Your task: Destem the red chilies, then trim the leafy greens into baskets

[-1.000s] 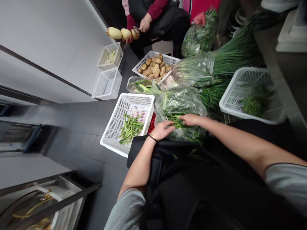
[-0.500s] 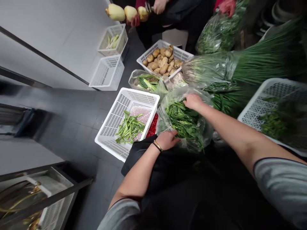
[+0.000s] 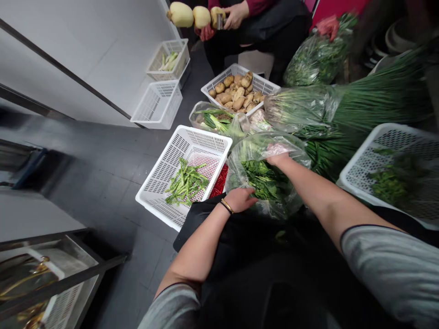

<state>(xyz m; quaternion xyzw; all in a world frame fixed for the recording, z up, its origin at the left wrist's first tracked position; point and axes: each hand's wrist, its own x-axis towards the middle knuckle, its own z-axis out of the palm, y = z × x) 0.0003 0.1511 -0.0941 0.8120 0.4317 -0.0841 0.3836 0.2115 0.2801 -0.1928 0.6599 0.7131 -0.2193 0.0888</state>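
Leafy greens [image 3: 263,178] fill a clear plastic bag [image 3: 297,201] in front of my knees. My left hand [image 3: 241,199] grips the bag's near left rim, its fingertips beside the leaves. At the far side, my right hand [image 3: 278,153] reaches into the bag's mouth. Clear plastic covers its blurred fingers, so their hold is hidden. To the left, a white plastic basket [image 3: 156,180] holds a small heap of green stalks [image 3: 187,182]. Red chilies [image 3: 219,181] show in the gap between this basket and the bag.
Beyond the bag stand a basket of potatoes [image 3: 238,93] and bagged scallions [image 3: 298,105]. Another basket [image 3: 356,151] with greens is at right. Across from me, a person's hand [image 3: 236,15] works a peeler along a lotus root [image 3: 181,14]. A metal rack [image 3: 103,267] stands lower left.
My right hand has moved lower and deeper into the bag, and plastic now covers its fingers. My left hand stays at the near rim. The view has shifted slightly.
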